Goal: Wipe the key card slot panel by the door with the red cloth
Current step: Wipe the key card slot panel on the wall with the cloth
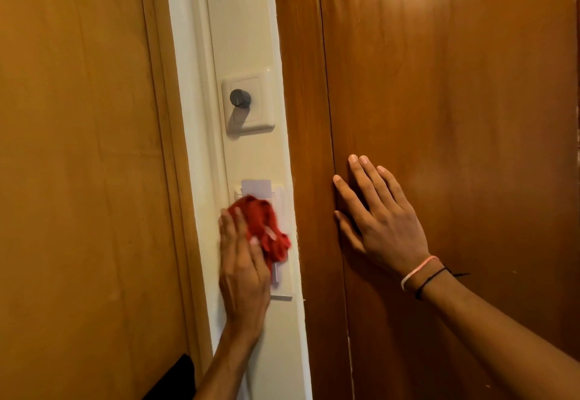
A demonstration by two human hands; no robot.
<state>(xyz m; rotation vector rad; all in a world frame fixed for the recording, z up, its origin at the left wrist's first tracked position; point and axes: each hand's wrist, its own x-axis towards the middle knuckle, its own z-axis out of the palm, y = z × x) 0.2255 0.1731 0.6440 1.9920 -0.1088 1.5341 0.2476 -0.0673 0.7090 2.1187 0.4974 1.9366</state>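
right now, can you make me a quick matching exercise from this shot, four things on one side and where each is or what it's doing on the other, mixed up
Things:
1. red cloth
2. dimmer knob
3. right hand
4. key card

Places or states:
A. flat on the dark wooden panel, fingers spread
B. sticking up out of the key card slot panel
C. on the upper switch plate, above the card slot
D. bunched under the left hand, pressed on the slot panel

Pairs: 1-D, 2-C, 3-A, 4-B
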